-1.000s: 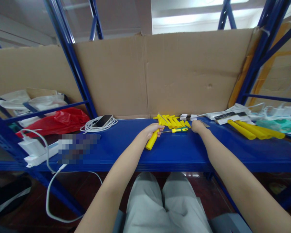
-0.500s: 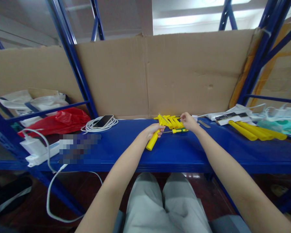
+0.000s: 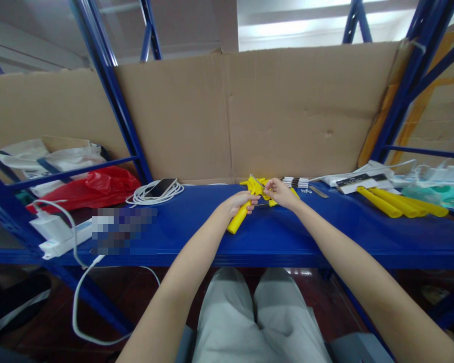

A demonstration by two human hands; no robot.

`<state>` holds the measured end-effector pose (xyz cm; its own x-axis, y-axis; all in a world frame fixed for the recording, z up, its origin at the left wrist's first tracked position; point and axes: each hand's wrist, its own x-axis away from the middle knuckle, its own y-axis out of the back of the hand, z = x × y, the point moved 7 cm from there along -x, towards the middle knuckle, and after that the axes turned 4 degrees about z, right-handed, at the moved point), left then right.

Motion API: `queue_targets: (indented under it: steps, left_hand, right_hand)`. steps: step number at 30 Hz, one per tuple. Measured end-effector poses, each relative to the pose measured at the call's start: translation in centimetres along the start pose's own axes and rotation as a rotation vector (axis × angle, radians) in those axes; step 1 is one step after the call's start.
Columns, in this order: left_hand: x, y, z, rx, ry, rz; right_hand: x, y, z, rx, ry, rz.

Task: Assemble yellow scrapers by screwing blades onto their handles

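Note:
My left hand (image 3: 244,202) is wrapped around a yellow scraper (image 3: 238,219), its thick round handle slanting down toward me. The scraper's head (image 3: 254,185) sticks out beyond my fingers, with a thin pale strip along it. Close by on the right, my right hand (image 3: 280,192) has its fingertips pinched at the head; whatever they hold is too small to make out. Behind my hands lie more yellow head pieces (image 3: 265,180), partly covered. A screwdriver (image 3: 272,203) lies under my right hand, mostly hidden.
Banded black-and-white pieces (image 3: 295,182), small metal bits (image 3: 306,191) and a flat metal strip (image 3: 319,192) lie to the right. Several yellow handles (image 3: 386,201) rest farther right. At left are a phone (image 3: 162,187) on a coiled white cable and a power strip (image 3: 66,243). Cardboard (image 3: 287,116) stands behind.
My right hand has moved left from the yellow pieces to the scraper's head, uncovering the banded pieces and small metal bits. My left hand keeps its hold on the scraper.

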<state>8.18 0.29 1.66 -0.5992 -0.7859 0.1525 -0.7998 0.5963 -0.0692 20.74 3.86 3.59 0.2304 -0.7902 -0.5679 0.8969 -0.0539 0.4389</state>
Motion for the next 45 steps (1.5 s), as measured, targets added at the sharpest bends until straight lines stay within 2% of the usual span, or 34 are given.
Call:
queue_targets:
  steps: [14, 24, 35, 45]
  left_hand:
    - [-0.1, 0.3, -0.1, -0.001, -0.024, -0.012]
    - [-0.2, 0.2, -0.1, 0.017, -0.033, 0.033]
    - [-0.3, 0.3, -0.2, 0.061, -0.071, 0.083]
    - [-0.2, 0.2, -0.5, 0.048, -0.108, 0.099]
  right_hand:
    - [0.0, 0.0, -0.3, -0.038, -0.106, -0.048]
    - [0.1, 0.2, -0.7, -0.106, -0.177, -0.094]
    - [0.2, 1.1, -1.2, -0.001, -0.178, -0.179]
    - [0.6, 1.1, -0.9, -0.057, -0.286, -0.215]
